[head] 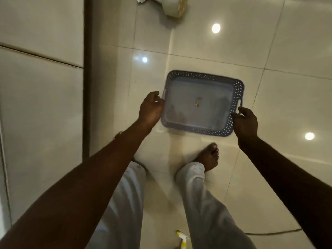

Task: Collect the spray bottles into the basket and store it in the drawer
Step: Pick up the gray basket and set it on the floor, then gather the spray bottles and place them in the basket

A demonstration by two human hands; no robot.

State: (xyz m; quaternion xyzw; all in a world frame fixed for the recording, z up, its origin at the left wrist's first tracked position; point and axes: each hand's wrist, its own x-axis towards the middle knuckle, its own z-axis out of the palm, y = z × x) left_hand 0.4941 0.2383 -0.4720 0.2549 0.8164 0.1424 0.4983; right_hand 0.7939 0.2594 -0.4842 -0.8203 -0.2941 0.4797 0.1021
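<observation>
One view only: head-worn, wide-angle, looking almost straight down from standing height at the tiled floor [269, 51]. Straight lines bow toward the edges. Near frame centre, at arm's reach, the basket [203, 75]; cabinet fronts [41, 105] fill the left side.

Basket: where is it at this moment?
Head view, centre: the basket is gripped at its short ends by the left hand and right hand, over the tiled floor just beyond the bare foot.

Glossy cream floor tiles [233, 51] mirror ceiling lights — a pale roll [175, 7] lies far off.
</observation>
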